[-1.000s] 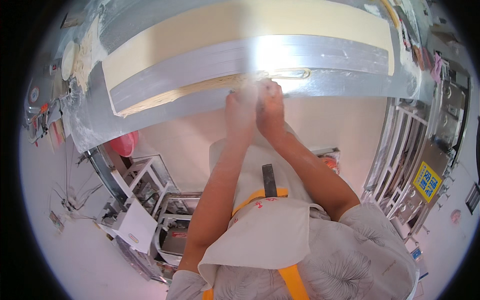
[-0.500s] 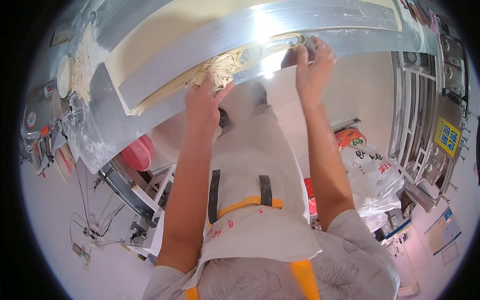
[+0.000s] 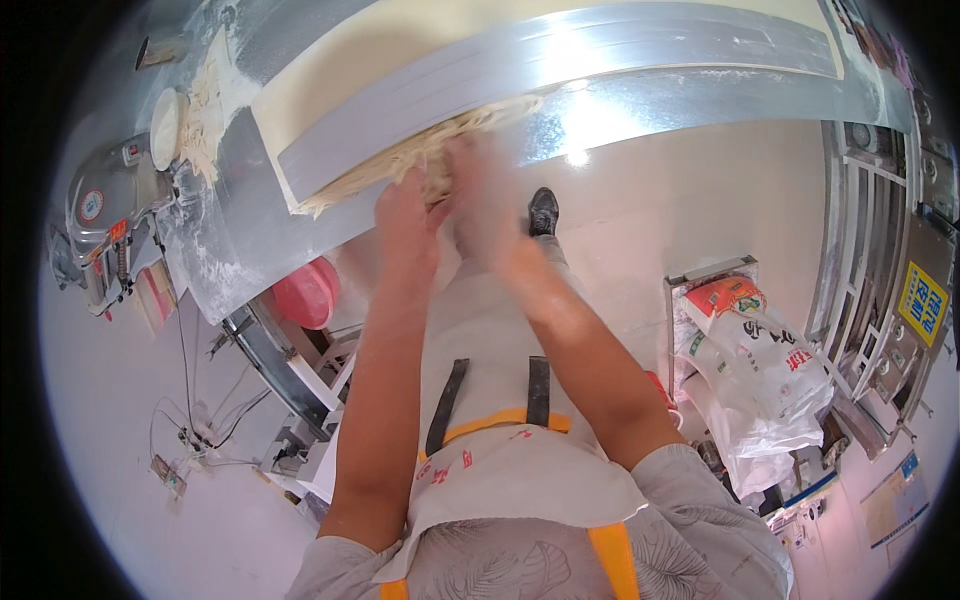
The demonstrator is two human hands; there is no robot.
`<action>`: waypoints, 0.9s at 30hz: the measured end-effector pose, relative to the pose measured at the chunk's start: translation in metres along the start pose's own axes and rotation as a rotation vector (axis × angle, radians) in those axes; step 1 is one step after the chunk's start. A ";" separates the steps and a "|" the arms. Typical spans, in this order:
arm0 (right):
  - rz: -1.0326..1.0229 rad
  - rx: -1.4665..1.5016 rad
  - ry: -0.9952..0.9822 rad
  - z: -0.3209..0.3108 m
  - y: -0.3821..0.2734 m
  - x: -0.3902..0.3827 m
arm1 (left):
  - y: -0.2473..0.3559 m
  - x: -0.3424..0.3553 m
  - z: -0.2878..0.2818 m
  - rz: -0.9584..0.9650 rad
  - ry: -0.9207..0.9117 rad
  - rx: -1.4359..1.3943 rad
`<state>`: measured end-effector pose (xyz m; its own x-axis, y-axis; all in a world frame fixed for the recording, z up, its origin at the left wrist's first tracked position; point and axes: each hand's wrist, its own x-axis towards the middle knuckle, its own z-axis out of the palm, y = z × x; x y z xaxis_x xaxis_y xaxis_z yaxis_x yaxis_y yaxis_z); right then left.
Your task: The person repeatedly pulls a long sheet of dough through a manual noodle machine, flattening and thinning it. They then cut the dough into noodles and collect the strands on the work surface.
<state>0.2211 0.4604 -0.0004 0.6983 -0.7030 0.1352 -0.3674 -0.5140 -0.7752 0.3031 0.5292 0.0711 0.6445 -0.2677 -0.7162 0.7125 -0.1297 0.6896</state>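
My left hand is closed on a long bunch of pale noodles at the front edge of the steel table. My right hand is beside it at the noodles, smeared by motion, its fingers indistinct. Just behind the bunch lies a long, shiny metal strip on a cream sheet, which looks like rolled dough. Part of the bunch is hidden by my hands.
At left are a white round dish, loose strands and a steel machine. Below stand a pink basin, white sacks and, at right, metal racks. My shoe shows on the floor.
My hands were together, then parted with my right hand at the bunch's right end. It has since swung back leftward beside my left hand, and the noodles' looped right end has drawn leftward.
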 end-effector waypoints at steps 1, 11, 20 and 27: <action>-0.026 0.058 -0.073 0.006 -0.017 -0.004 | 0.007 0.000 -0.007 -0.010 -0.007 -0.014; 0.146 -0.171 0.382 -0.013 0.004 0.023 | 0.015 0.023 -0.077 0.013 -0.080 0.093; 0.093 -0.059 0.088 0.143 -0.115 -0.033 | 0.048 0.040 -0.179 0.026 -0.009 0.233; 0.200 -0.146 0.135 0.175 -0.159 -0.055 | 0.076 0.048 -0.290 0.101 0.197 0.315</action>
<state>0.3485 0.6671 0.0072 0.5185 -0.8516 0.0772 -0.5811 -0.4171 -0.6988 0.4692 0.7829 0.0580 0.7697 -0.1098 -0.6289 0.5425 -0.4069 0.7350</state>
